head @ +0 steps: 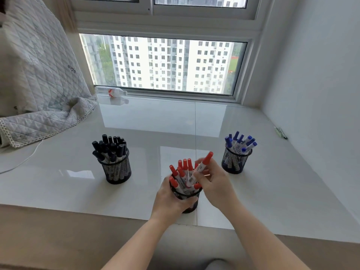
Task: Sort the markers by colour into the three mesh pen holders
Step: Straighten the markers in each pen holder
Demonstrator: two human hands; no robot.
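Near the front edge of a glossy white sill [253, 191], three black mesh pen holders, set well apart in a shallow triangle. Closest and in the middle, the red-marker holder [190, 199], gripped from its left side by the left hand [171, 199]: fingers curled round the mesh wall, thumb across the near face just under the rim, closed firmly on it. Packed inside, red-capped markers [182, 172], caps up and fanned slightly apart.

Just right of that holder, the right hand [216, 184], pinched shut on a single red marker [200, 168]. Fingertips [196, 175] and thumb clamped on the white barrel about halfway along; remaining fingers loosely bent behind. Marker tilted, red cap up and to the right, lower end down inside the rim among the others, touching or nearly touching them; cannot tell which.

Farther back on the left, the black-marker holder [117, 170], crowded with black-capped markers [110, 148], upright and untouched. Farther back on the right, the blue-marker holder [234, 162], filled with blue-capped markers [241, 143], leaning outward a little, likewise clear of both hands.

Beyond, against the window frame, a clear plastic bottle [111, 92] lying on its side. At far left, a quilted cover [39, 84] draped onto the sill, with a white cable [25, 159] trailing from beneath it.
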